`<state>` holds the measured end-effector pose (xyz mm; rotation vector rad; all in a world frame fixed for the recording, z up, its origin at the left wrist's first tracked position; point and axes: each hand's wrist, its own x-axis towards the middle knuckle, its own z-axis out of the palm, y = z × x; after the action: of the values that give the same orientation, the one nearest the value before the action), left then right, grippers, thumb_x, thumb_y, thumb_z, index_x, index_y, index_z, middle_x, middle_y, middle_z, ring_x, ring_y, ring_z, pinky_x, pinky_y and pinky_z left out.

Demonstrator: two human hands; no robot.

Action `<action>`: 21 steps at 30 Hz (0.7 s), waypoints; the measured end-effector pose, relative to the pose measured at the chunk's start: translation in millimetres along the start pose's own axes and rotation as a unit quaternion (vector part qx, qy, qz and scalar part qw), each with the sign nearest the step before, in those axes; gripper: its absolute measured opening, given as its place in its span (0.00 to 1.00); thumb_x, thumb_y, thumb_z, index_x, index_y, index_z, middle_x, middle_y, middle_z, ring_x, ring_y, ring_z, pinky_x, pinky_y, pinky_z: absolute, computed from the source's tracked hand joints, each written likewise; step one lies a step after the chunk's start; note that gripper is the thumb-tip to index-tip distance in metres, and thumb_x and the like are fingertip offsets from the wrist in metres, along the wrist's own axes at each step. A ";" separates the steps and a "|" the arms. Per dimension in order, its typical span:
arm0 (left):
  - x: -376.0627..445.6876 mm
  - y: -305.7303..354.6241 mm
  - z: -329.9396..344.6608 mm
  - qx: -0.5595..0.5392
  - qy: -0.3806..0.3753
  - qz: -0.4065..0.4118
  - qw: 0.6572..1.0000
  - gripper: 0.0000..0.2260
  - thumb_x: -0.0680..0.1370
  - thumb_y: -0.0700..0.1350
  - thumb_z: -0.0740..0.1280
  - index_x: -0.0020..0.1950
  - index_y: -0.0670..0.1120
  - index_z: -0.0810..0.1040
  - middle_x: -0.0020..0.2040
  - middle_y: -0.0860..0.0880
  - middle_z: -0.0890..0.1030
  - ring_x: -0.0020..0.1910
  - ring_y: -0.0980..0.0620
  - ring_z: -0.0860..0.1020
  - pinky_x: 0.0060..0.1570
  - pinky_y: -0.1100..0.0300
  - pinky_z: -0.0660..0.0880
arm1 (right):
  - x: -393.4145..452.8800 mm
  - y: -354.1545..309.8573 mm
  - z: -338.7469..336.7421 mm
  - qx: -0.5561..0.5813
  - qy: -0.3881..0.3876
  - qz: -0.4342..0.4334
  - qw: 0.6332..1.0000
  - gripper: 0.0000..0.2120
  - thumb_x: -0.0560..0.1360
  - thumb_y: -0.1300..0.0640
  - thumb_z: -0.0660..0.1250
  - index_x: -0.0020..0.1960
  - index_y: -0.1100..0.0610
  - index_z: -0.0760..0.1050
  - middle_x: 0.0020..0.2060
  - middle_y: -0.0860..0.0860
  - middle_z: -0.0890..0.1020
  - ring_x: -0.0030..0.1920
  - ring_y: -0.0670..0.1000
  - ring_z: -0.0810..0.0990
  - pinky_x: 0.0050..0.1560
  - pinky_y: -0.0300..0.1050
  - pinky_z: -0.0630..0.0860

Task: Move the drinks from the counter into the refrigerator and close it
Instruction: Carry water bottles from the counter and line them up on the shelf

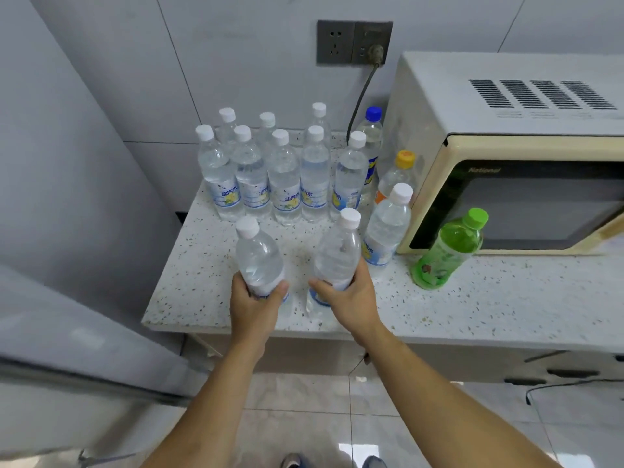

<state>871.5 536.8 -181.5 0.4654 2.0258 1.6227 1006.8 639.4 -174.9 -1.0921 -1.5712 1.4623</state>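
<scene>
Two clear water bottles with white caps stand near the front of the speckled counter [472,305]. My left hand [255,305] grips the lower part of the left bottle [258,255]. My right hand [351,298] grips the lower part of the right bottle [337,255]. Behind them stands a cluster of several more white-capped water bottles [283,177]. Further right are a blue-capped bottle [371,130], an orange-capped bottle [400,173], another water bottle [388,224] and a green bottle [449,251]. The grey refrigerator [67,197] fills the left side.
A cream microwave [506,153] sits on the counter at the right, its cord plugged into a wall socket [354,42]. A tiled floor [304,400] lies below the counter's front edge, with my shoes at the bottom.
</scene>
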 end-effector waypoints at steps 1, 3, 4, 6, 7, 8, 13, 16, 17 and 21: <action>-5.5 -1.9 -2.4 -0.018 -0.010 -0.009 1.000 0.19 0.70 0.49 0.77 0.52 0.65 0.73 0.49 0.62 0.81 0.45 0.71 0.79 0.37 0.74 0.74 | -5.6 -0.2 -3.8 0.024 -0.008 0.007 1.000 0.28 0.66 0.53 0.81 0.62 0.47 0.74 0.52 0.42 0.83 0.52 0.42 0.82 0.51 0.37 0.80; -17.5 -6.0 -8.1 -0.060 -0.035 -0.026 0.997 0.16 0.72 0.49 0.76 0.54 0.63 0.76 0.50 0.60 0.84 0.47 0.63 0.82 0.39 0.68 0.78 | -16.4 0.5 -11.6 0.064 -0.028 0.037 0.997 0.24 0.66 0.52 0.80 0.59 0.47 0.77 0.50 0.45 0.85 0.51 0.46 0.85 0.50 0.42 0.83; -24.1 -7.7 -11.4 -0.075 -0.048 -0.032 0.995 0.14 0.73 0.49 0.75 0.55 0.61 0.78 0.50 0.59 0.84 0.48 0.60 0.83 0.41 0.65 0.80 | -21.1 1.8 -15.5 0.082 -0.039 0.060 0.994 0.22 0.67 0.52 0.80 0.58 0.48 0.78 0.49 0.47 0.86 0.50 0.49 0.86 0.49 0.46 0.84; -39.0 -9.2 -18.4 -0.093 -0.072 -0.041 0.992 0.14 0.73 0.50 0.74 0.58 0.58 0.79 0.53 0.56 0.85 0.51 0.55 0.84 0.47 0.57 0.81 | -29.4 7.1 -23.3 0.110 -0.062 0.104 0.987 0.19 0.68 0.54 0.79 0.57 0.51 0.78 0.49 0.51 0.87 0.49 0.54 0.86 0.51 0.53 0.84; -47.4 -9.2 -21.6 -0.099 -0.080 -0.046 0.991 0.16 0.73 0.51 0.74 0.60 0.56 0.78 0.54 0.54 0.85 0.53 0.53 0.84 0.50 0.54 0.80 | -33.7 9.7 -27.5 0.119 -0.071 0.118 0.983 0.19 0.69 0.55 0.78 0.58 0.52 0.78 0.49 0.52 0.87 0.49 0.55 0.86 0.52 0.54 0.83; -56.0 -9.3 -24.4 -0.108 -0.086 -0.050 0.989 0.18 0.73 0.52 0.74 0.62 0.53 0.78 0.55 0.52 0.85 0.54 0.51 0.83 0.52 0.52 0.80 | -38.2 11.5 -31.7 0.126 -0.079 0.129 0.980 0.19 0.69 0.55 0.78 0.58 0.53 0.78 0.49 0.53 0.87 0.49 0.55 0.86 0.52 0.55 0.83; -107.3 -10.9 -27.6 -0.198 -0.081 -0.116 0.970 0.22 0.73 0.52 0.68 0.65 0.44 0.77 0.56 0.42 0.84 0.52 0.43 0.84 0.45 0.53 0.81 | -65.7 15.7 -55.8 0.136 -0.126 0.178 0.967 0.28 0.62 0.45 0.77 0.58 0.55 0.77 0.46 0.55 0.87 0.45 0.55 0.87 0.43 0.47 0.82; -142.0 -18.6 -24.6 -0.242 -0.051 -0.163 0.955 0.24 0.73 0.51 0.67 0.66 0.41 0.76 0.55 0.38 0.83 0.47 0.42 0.84 0.41 0.52 0.81 | -83.3 24.8 -69.3 0.143 -0.171 0.205 0.953 0.26 0.60 0.43 0.77 0.54 0.53 0.80 0.45 0.57 0.87 0.43 0.56 0.86 0.45 0.51 0.83; -154.2 -22.6 -24.5 -0.251 -0.040 -0.177 0.951 0.24 0.73 0.52 0.67 0.65 0.40 0.76 0.55 0.37 0.83 0.46 0.42 0.84 0.40 0.52 0.81 | -89.9 27.2 -73.0 0.145 -0.188 0.211 0.948 0.22 0.60 0.43 0.77 0.51 0.50 0.82 0.44 0.57 0.87 0.42 0.55 0.86 0.44 0.50 0.83; -205.0 -43.0 -31.2 -0.248 0.004 -0.206 0.947 0.23 0.73 0.53 0.68 0.62 0.39 0.78 0.52 0.38 0.84 0.45 0.41 0.84 0.38 0.52 0.81 | -117.7 37.0 -80.0 0.140 -0.239 0.240 0.930 0.16 0.65 0.48 0.76 0.50 0.52 0.82 0.42 0.56 0.87 0.40 0.53 0.86 0.39 0.44 0.81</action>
<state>1022.9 388.7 -183.8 -0.1410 1.4996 1.7664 1129.4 561.8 -198.5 -1.0421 -1.3844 2.3489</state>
